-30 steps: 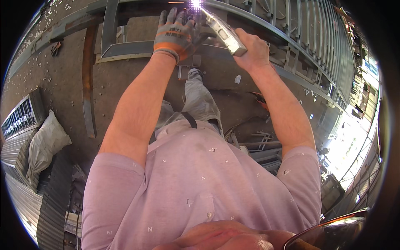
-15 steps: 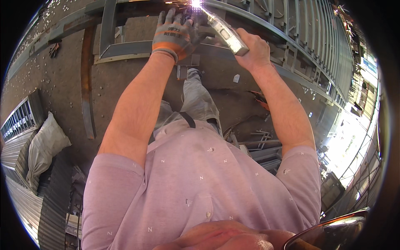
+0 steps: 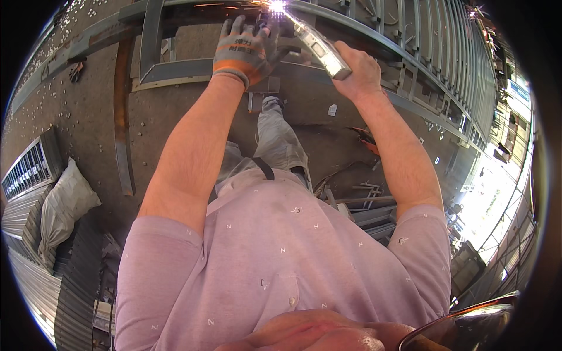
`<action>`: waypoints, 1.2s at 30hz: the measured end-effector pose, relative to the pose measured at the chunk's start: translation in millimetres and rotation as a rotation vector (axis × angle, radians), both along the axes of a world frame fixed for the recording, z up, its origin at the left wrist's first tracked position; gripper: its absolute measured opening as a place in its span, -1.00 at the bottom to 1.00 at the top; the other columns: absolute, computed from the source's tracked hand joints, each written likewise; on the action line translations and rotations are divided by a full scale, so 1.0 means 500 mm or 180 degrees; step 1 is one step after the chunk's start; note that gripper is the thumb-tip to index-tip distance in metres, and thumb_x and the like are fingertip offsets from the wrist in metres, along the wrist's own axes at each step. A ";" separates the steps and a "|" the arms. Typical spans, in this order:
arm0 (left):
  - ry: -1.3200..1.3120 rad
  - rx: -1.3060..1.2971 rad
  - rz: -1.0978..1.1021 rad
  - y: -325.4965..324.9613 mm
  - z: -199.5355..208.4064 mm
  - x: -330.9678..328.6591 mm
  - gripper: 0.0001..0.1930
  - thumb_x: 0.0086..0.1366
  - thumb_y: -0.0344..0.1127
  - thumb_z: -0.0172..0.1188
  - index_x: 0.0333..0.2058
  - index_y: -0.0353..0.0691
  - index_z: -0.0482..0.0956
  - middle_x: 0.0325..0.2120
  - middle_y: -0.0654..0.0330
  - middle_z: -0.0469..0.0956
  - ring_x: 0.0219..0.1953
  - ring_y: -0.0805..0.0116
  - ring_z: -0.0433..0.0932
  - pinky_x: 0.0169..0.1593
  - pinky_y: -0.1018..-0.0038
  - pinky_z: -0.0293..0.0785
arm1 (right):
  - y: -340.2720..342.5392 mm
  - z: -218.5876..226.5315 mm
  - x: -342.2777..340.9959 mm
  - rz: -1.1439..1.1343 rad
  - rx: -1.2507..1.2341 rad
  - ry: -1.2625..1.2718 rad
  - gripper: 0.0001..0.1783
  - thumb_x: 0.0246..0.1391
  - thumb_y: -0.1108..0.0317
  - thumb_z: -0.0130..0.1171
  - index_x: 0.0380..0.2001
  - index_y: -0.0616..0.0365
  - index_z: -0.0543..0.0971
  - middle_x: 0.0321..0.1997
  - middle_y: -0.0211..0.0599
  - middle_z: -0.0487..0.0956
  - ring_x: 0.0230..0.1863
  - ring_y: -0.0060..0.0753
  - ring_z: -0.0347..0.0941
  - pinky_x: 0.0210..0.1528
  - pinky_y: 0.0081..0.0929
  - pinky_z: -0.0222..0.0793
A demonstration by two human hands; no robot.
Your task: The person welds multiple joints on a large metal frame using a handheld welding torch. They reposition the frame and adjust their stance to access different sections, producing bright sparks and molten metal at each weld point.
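Note:
My left hand (image 3: 243, 50), in a grey and orange work glove, reaches to the metal frame (image 3: 187, 69) at the top of the view. Its fingers are spread and point away from me, close below a bright arc; I cannot tell what lies under the palm. Bare and closed, my right hand (image 3: 360, 73) grips a silver, box-shaped welding gun (image 3: 325, 54). The gun slants up and left, its narrow tip at the glaring weld spot. Orange sparks stream leftward from there along the metal, and the glare hides the joint itself.
Long metal bars in a rack (image 3: 433, 64) stretch across the upper right. A rusty flat bar (image 3: 122, 123) lies on the floor at left. Beside it are a white sack (image 3: 69, 202) and stacked corrugated metal (image 3: 29, 219). Metal scraps (image 3: 369, 202) lie near my right elbow.
The welding gun's tip and the bright arc have shifted very slightly to the right. My left hand stays almost in place.

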State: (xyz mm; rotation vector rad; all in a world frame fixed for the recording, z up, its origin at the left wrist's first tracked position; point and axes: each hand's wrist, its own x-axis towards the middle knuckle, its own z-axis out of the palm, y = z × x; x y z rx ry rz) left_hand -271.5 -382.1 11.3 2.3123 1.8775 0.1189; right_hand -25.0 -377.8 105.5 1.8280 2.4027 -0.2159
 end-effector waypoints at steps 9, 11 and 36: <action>-0.0122 0.0027 -0.0024 -0.001 0.000 -0.002 -0.17 0.42 0.50 -0.01 0.34 -0.02 0.57 0.33 0.01 0.54 0.53 -0.07 0.24 0.60 0.03 0.02 | -0.001 -0.012 0.018 0.0012 0.0034 0.0102 -0.65 -0.02 0.31 0.31 -0.09 -0.13 0.61 -0.24 -0.17 0.73 -0.09 0.08 0.69 -0.04 -0.02 0.62; -0.0171 0.0017 -0.0016 -0.001 -0.006 -0.004 -0.18 0.41 0.50 0.00 0.33 -0.02 0.57 0.32 0.02 0.54 0.52 -0.08 0.25 0.59 0.02 0.04 | -0.001 -0.009 0.015 -0.0003 0.0037 0.0091 -0.64 -0.01 0.28 0.33 -0.07 -0.15 0.62 -0.24 -0.19 0.73 -0.09 0.07 0.69 -0.05 -0.03 0.62; -0.0553 0.0163 -0.0211 -0.024 -0.005 -0.045 -0.43 0.22 0.06 0.33 0.13 -0.09 0.60 0.12 -0.04 0.60 0.26 -0.22 0.47 0.38 -0.04 0.35 | -0.229 0.040 0.205 -0.0804 -0.0858 0.2513 -0.83 0.17 0.49 0.36 -0.16 0.20 0.66 -0.41 -0.14 0.66 -0.42 -0.17 0.65 -0.28 -0.38 0.54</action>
